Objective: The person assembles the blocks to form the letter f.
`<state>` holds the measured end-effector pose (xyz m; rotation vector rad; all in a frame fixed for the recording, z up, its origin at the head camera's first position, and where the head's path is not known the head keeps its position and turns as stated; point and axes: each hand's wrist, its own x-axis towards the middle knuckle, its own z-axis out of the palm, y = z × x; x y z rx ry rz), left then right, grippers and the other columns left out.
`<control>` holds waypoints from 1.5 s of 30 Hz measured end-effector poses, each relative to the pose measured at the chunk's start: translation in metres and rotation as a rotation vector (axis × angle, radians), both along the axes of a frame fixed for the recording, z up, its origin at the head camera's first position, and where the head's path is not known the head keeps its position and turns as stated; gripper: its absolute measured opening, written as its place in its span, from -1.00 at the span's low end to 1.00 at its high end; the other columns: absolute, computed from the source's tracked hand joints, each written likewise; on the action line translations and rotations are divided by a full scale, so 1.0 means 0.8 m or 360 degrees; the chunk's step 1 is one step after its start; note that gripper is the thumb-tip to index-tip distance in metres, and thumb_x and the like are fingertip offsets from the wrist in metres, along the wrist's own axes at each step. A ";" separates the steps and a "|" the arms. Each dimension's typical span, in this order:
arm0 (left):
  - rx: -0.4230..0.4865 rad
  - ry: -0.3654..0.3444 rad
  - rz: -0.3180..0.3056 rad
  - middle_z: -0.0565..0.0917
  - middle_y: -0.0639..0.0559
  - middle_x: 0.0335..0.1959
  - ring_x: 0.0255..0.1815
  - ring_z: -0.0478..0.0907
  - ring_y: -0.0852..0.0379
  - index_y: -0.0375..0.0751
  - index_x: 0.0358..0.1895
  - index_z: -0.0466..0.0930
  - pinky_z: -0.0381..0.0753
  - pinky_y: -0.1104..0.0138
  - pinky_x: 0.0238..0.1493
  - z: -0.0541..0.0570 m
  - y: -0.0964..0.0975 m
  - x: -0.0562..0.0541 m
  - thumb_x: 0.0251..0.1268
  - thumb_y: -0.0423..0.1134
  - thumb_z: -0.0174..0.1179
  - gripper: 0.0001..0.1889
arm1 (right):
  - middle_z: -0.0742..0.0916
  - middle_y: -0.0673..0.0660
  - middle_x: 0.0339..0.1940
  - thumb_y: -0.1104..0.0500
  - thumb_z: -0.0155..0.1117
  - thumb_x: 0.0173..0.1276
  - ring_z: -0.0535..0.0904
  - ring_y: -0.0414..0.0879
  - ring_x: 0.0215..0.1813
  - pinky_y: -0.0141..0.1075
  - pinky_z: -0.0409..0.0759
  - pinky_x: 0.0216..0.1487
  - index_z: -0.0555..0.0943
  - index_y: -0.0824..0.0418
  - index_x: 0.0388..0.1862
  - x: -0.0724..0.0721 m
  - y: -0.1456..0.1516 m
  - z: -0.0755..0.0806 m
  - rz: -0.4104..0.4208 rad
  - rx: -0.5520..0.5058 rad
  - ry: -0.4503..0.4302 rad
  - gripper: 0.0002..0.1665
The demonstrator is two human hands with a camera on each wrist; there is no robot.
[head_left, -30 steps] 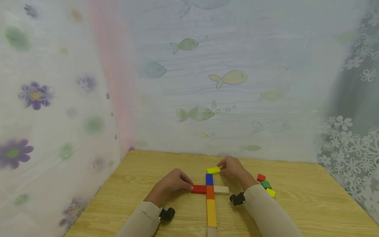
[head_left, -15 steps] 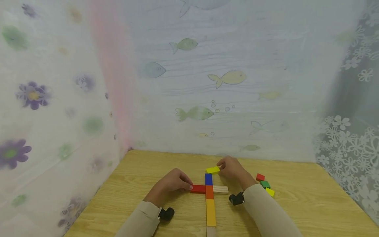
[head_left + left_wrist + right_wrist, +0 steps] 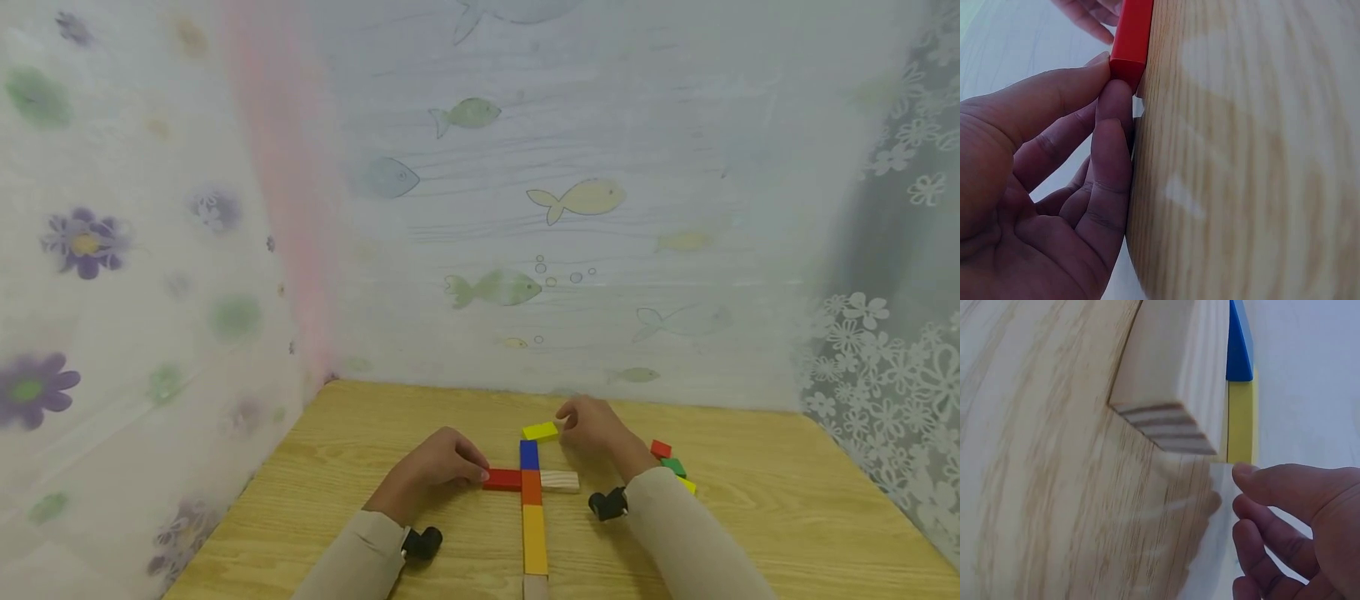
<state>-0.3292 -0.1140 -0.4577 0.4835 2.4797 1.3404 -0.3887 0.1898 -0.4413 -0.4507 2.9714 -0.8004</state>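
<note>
Flat wooden blocks lie in a cross on the table. My left hand [image 3: 442,458] pinches the outer end of the red block [image 3: 502,479], its thumb and fingertip at that end in the left wrist view [image 3: 1130,50]. My right hand [image 3: 596,427] is beside the right end of the yellow block [image 3: 540,432], fingers loosely bent and holding nothing. Whether its thumb still touches that end, I cannot tell. Below the yellow block, which sits slightly slanted, come a blue block [image 3: 529,455], an orange-red block [image 3: 531,487] and an amber block [image 3: 535,539].
A plain wood block [image 3: 559,482] forms the cross's right arm, and another plain block [image 3: 536,587] its foot. Small red [image 3: 661,449], green [image 3: 673,467] and yellow blocks lie beyond my right forearm. A fish-patterned curtain [image 3: 465,358] hangs behind the table [image 3: 360,417].
My right hand has drawn slightly to the right, its fingers coming off the yellow block, which stays in place. The left hand has not moved.
</note>
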 end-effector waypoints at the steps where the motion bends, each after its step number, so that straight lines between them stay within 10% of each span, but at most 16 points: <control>1: 0.0006 -0.0002 -0.0001 0.80 0.03 -0.35 -0.36 0.71 0.11 -0.18 -0.24 0.85 0.75 0.26 -0.24 0.000 0.000 0.000 0.25 -0.26 0.48 -0.90 | 0.80 0.15 -0.14 0.29 0.51 0.20 0.72 0.01 -0.11 -0.02 0.71 0.05 0.74 0.27 0.09 0.000 0.001 0.000 0.0006 -0.0003 0.0002 -0.56; 45: 0.0000 0.0027 -0.0015 0.81 0.03 -0.33 -0.35 0.72 0.11 -0.18 -0.23 0.85 0.75 0.26 -0.23 0.002 -0.001 0.003 0.24 -0.28 0.48 -0.91 | 0.76 0.28 0.08 0.16 0.45 0.38 0.71 0.18 0.07 -0.03 0.74 -0.06 0.70 0.21 0.22 0.048 0.043 0.026 0.0017 -0.0319 0.0118 -0.56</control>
